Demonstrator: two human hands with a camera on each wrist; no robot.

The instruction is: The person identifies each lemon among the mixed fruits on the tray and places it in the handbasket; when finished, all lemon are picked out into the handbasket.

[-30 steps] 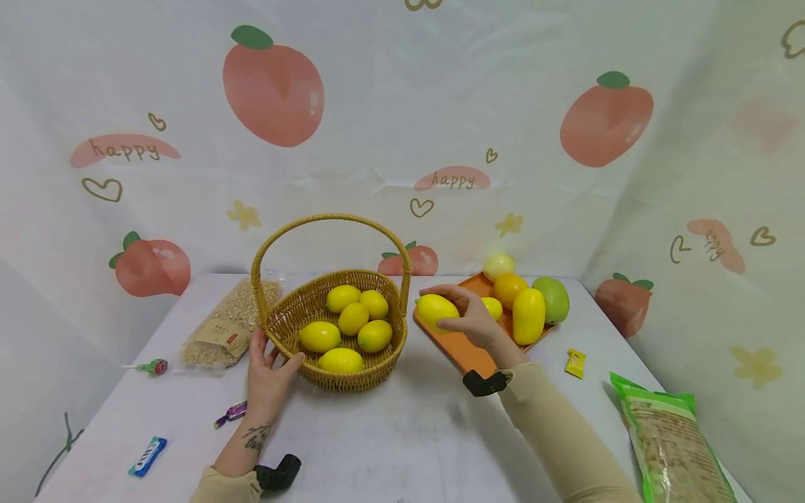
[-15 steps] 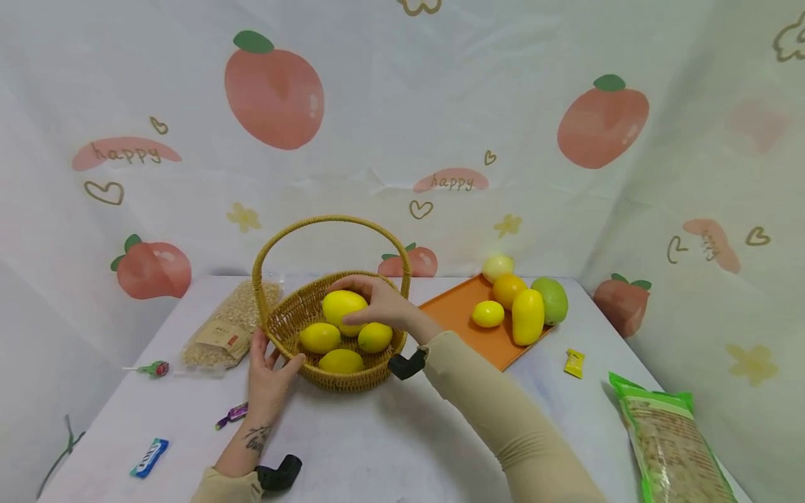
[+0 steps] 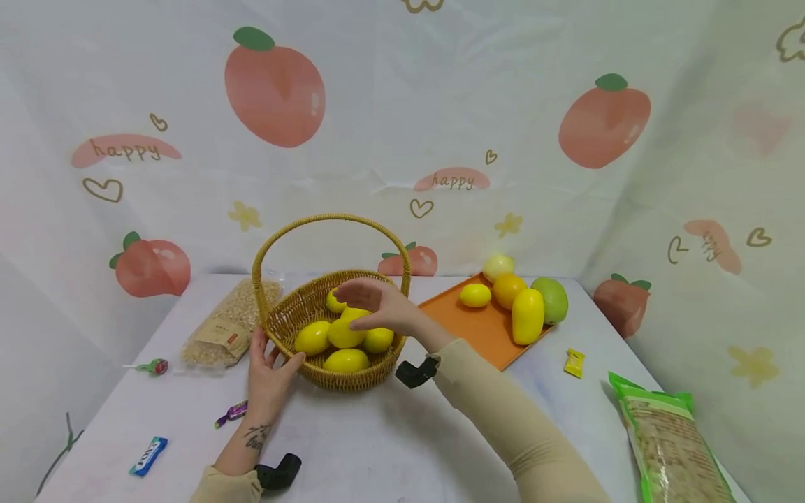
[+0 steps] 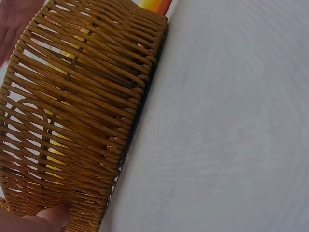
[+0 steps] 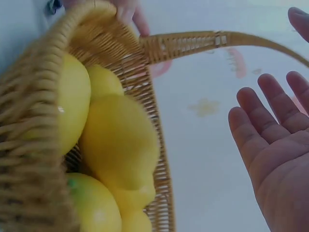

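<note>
A wicker basket [image 3: 355,382] with a tall arched handle holds several yellow lemons [image 3: 348,361]. At its left side, my left hand [image 3: 269,377] grips the basket by the rim; in the left wrist view the thumb [image 4: 55,216] lies against the woven wall. Above the lemons hovers my right hand [image 3: 390,307], fingers spread and palm bare, partly covering the fruit behind it. One lemon [image 5: 118,140] rests on top of the others in the right wrist view.
On the right, an orange tray [image 3: 468,334] bears a small lemon [image 3: 475,295], an orange [image 3: 508,290] and a mango [image 3: 528,316]; a green fruit [image 3: 550,300] sits at its edge. A bag of grains [image 3: 229,328], candies [image 3: 149,456] and a green-edged bag [image 3: 676,447] lie around.
My right hand carried a lemon from over the tray into the basket and let it go; the lemons there shifted. The small lemon on the tray rolled back. My left hand stayed put.
</note>
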